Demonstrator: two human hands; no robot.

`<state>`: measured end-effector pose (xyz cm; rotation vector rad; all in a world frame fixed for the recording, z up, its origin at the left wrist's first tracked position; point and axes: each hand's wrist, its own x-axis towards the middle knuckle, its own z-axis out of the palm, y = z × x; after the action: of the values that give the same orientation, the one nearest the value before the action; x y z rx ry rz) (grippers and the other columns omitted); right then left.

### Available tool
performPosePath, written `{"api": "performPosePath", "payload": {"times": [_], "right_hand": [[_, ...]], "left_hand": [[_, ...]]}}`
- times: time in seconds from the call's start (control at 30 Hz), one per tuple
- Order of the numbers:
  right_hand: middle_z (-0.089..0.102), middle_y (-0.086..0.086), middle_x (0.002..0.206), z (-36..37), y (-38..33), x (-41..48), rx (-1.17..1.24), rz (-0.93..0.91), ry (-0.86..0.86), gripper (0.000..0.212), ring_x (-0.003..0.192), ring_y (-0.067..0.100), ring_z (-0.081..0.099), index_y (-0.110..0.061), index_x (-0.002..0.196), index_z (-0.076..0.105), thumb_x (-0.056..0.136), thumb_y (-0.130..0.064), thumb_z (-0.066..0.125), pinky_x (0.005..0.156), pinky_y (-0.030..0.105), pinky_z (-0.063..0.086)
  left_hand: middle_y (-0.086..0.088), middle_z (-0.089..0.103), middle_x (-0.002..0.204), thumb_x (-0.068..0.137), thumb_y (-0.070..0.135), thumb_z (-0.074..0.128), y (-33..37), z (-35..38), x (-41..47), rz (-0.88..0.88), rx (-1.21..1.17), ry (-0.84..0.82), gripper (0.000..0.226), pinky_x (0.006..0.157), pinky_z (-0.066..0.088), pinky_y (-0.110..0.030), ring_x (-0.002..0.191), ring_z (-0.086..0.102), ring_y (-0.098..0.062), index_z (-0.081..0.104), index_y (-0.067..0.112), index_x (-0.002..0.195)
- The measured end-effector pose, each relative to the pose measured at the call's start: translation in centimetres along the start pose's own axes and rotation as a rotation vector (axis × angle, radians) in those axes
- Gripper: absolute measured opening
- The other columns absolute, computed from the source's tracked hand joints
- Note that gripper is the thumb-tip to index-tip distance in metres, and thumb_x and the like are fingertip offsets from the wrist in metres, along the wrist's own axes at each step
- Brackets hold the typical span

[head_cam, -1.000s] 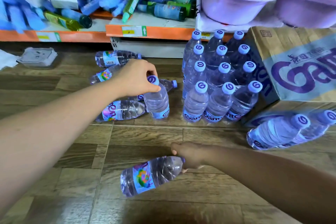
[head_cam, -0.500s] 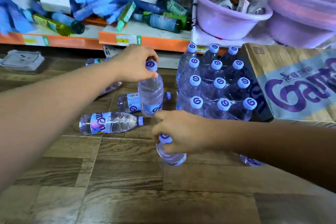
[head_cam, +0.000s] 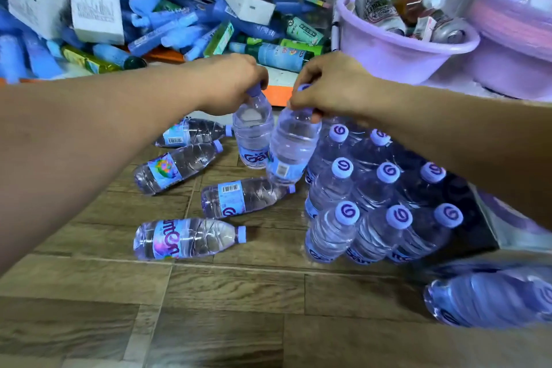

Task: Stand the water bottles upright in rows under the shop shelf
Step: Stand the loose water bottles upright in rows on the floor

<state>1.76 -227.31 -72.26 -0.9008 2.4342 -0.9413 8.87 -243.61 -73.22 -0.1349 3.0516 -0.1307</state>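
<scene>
My left hand (head_cam: 230,84) grips the cap of an upright water bottle (head_cam: 252,134) in front of the orange shelf edge (head_cam: 276,94). My right hand (head_cam: 331,88) holds a second water bottle (head_cam: 291,148) by its neck, tilted and lifted just right of the first, touching it. Right of both stands a block of upright bottles (head_cam: 379,197) in rows, purple caps up. Several bottles lie flat on the wooden floor: one (head_cam: 186,237) nearest me, one (head_cam: 242,197) under the lifted bottle, two more (head_cam: 176,167) further left.
The shelf above holds a pile of blue packets and boxes (head_cam: 167,18) and a purple basin (head_cam: 400,51) with cans. A cardboard box (head_cam: 507,230) sits behind the standing block. More lying bottles (head_cam: 490,296) blur at the lower right.
My right hand has lifted its bottle from the floor near me up beside the bottle in my left hand. My left hand carried its bottle further back towards the shelf.
</scene>
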Motion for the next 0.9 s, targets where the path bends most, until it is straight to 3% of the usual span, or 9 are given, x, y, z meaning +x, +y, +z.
{"api": "performPosePath", "payload": {"times": [0.1, 0.2, 0.37, 0.47, 0.57, 0.63, 0.7, 0.8, 0.9], "right_hand": [[0.051, -0.008, 0.033, 1.4, 1.4, 3.8, -0.049, 0.071, 0.062, 0.021, 0.03, 0.004, 0.054, -0.02, 0.059, 0.055, 0.071, -0.012, 0.07, 0.038, 0.011, 0.043], [0.048, -0.008, 0.028, 3.2, 3.2, 6.6, -0.076, 0.127, 0.087, 0.021, 0.035, 0.009, 0.057, -0.021, 0.059, 0.056, 0.073, -0.012, 0.069, 0.048, 0.021, 0.051], [0.062, 0.0, 0.063, 5.2, 5.4, 8.9, -0.091, 0.183, -0.052, 0.007, 0.034, 0.0, 0.056, -0.016, 0.075, 0.063, 0.078, -0.014, 0.07, 0.049, 0.015, 0.052], [0.07, 0.005, 0.078, 6.1, 5.6, 9.5, -0.192, 0.234, -0.012, 0.022, 0.066, 0.013, 0.068, -0.011, 0.094, 0.07, 0.072, -0.015, 0.07, 0.067, 0.022, 0.057], [0.056, 0.002, 0.06, 6.3, 5.1, 9.6, -0.315, 0.22, 0.002, 0.002, 0.058, 0.017, 0.056, -0.012, 0.073, 0.064, 0.075, -0.011, 0.065, 0.055, 0.022, 0.051], [0.042, 0.003, 0.057, 6.2, 5.1, 9.7, -0.438, 0.189, 0.027, 0.025, 0.049, 0.015, 0.04, -0.011, 0.06, 0.046, 0.078, -0.011, 0.063, 0.043, 0.022, 0.035], [0.044, 0.005, 0.067, 6.2, 5.5, 9.6, -0.46, 0.145, 0.064, 0.03, 0.057, 0.019, 0.042, -0.01, 0.063, 0.04, 0.083, -0.018, 0.061, 0.048, 0.026, 0.034], [0.056, 0.016, 0.104, 6.3, 6.1, 9.4, -0.503, 0.079, 0.064, 0.024, 0.085, 0.024, 0.05, -0.007, 0.087, 0.051, 0.088, -0.03, 0.059, 0.071, 0.031, 0.04], [0.052, 0.019, 0.124, 6.3, 6.7, 9.2, -0.43, 0.091, 0.073, 0.044, 0.083, 0.023, 0.044, 0.0, 0.117, 0.051, 0.086, -0.029, 0.063, 0.07, 0.029, 0.036]], "left_hand": [[-0.011, 0.052, 0.117, 0.091, 0.018, 0.053, -0.4, 0.8, 1.2, 0.009, 0.092, 0.001, 0.031, 0.083, 0.043, -0.036, 0.111, 0.052, -0.032, 0.052, 0.016, 0.122], [-0.012, 0.051, 0.118, 0.09, 0.014, 0.053, -0.7, 2.0, 2.0, 0.007, 0.108, -0.038, 0.03, 0.089, 0.043, -0.039, 0.112, 0.051, -0.034, 0.053, 0.015, 0.12], [-0.012, 0.05, 0.116, 0.088, 0.013, 0.054, -0.6, 3.8, 2.4, 0.007, 0.052, -0.105, 0.031, 0.091, 0.047, -0.045, 0.109, 0.054, -0.035, 0.053, 0.017, 0.12], [-0.013, 0.049, 0.121, 0.091, 0.014, 0.053, -0.1, 4.6, 2.8, -0.008, 0.041, -0.098, 0.034, 0.091, 0.046, -0.04, 0.113, 0.052, -0.033, 0.051, 0.014, 0.124], [-0.012, 0.049, 0.123, 0.089, 0.012, 0.055, 0.3, 5.1, 3.3, 0.003, 0.041, -0.102, 0.032, 0.09, 0.042, -0.036, 0.114, 0.051, -0.032, 0.053, 0.012, 0.121], [-0.013, 0.05, 0.12, 0.087, 0.012, 0.056, 0.2, 5.3, 3.6, 0.02, 0.039, -0.113, 0.031, 0.091, 0.046, -0.041, 0.111, 0.053, -0.033, 0.054, 0.013, 0.118], [-0.014, 0.049, 0.119, 0.087, 0.012, 0.055, 0.3, 5.4, 3.6, 0.016, 0.037, -0.125, 0.031, 0.09, 0.047, -0.044, 0.11, 0.054, -0.035, 0.054, 0.012, 0.118], [-0.016, 0.048, 0.122, 0.089, 0.01, 0.053, 0.6, 5.3, 3.7, -0.021, 0.026, -0.131, 0.031, 0.091, 0.046, -0.04, 0.111, 0.052, -0.035, 0.054, 0.009, 0.12], [-0.015, 0.048, 0.12, 0.089, 0.012, 0.054, 0.5, 5.3, 3.6, -0.019, 0.005, -0.132, 0.03, 0.091, 0.046, -0.043, 0.11, 0.053, -0.035, 0.054, 0.01, 0.119]]}}
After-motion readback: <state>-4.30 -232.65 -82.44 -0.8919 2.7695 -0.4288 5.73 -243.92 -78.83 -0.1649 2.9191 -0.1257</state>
